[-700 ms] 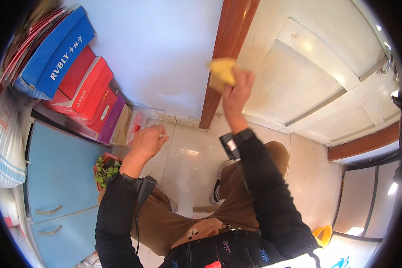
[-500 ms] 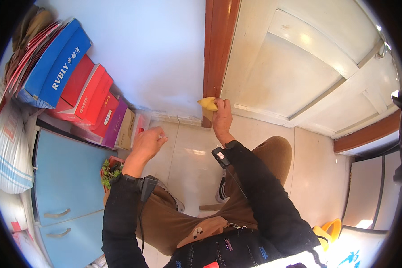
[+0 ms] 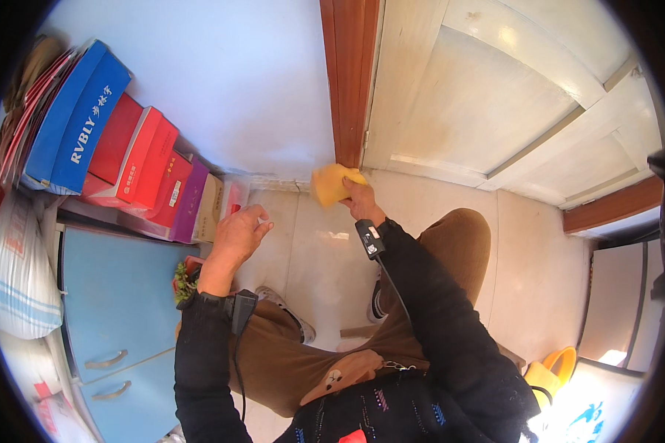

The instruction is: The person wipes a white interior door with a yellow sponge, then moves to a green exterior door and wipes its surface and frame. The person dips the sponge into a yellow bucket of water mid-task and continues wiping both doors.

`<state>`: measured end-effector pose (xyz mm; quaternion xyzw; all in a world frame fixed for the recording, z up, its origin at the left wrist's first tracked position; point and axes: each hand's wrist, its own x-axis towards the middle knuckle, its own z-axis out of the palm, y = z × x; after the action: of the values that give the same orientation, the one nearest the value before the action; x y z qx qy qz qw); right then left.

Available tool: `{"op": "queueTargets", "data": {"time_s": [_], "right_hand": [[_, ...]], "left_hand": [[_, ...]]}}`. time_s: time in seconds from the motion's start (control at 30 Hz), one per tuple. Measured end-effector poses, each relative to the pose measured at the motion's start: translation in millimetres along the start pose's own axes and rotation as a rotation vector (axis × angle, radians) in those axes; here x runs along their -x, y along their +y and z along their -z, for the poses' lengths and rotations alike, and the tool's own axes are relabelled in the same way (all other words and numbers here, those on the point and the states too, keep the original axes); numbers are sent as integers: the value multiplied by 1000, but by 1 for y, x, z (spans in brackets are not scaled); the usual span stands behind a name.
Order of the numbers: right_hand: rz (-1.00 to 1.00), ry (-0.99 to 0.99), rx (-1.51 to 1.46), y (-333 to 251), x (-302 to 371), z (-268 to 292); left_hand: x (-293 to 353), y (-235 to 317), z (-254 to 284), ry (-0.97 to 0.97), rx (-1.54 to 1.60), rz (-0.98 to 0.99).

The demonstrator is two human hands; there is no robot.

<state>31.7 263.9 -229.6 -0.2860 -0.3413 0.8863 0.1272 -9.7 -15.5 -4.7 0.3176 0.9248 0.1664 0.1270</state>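
My right hand (image 3: 362, 201) grips a yellow cloth (image 3: 331, 184), slightly blurred, at the foot of the reddish-brown wooden door frame (image 3: 349, 88). The cloth hangs out to the left of my fingers and covers the frame's lower corner by the floor. My left hand (image 3: 238, 240) is held up over my left knee, in front of the stacked boxes. Its fingers are loosely bent with a small gap at the thumb, and I see nothing held in them.
A cream panelled door (image 3: 488, 96) stands at the right. Along the left are a blue shoebox (image 3: 81, 122), red boxes (image 3: 144, 162), a light blue cabinet (image 3: 118, 295) and a potted plant (image 3: 185, 280). Yellow slippers (image 3: 554, 369) lie at the lower right.
The yellow cloth, bunched against the door frame before, now spreads wider and lower. My right hand has come down slightly toward me; the left hand stays nearly in place. The view has shifted a little.
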Motion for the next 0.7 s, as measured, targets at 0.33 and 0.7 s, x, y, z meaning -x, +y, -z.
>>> {"op": "queueTargets", "data": {"time_s": [0.33, 0.7], "right_hand": [[118, -20, -99, -63, 43, -64], [469, -329, 111, -113, 92, -126]], "left_hand": [[-2, 0, 5, -70, -58, 64], [-6, 0, 3, -20, -33, 40]]}}
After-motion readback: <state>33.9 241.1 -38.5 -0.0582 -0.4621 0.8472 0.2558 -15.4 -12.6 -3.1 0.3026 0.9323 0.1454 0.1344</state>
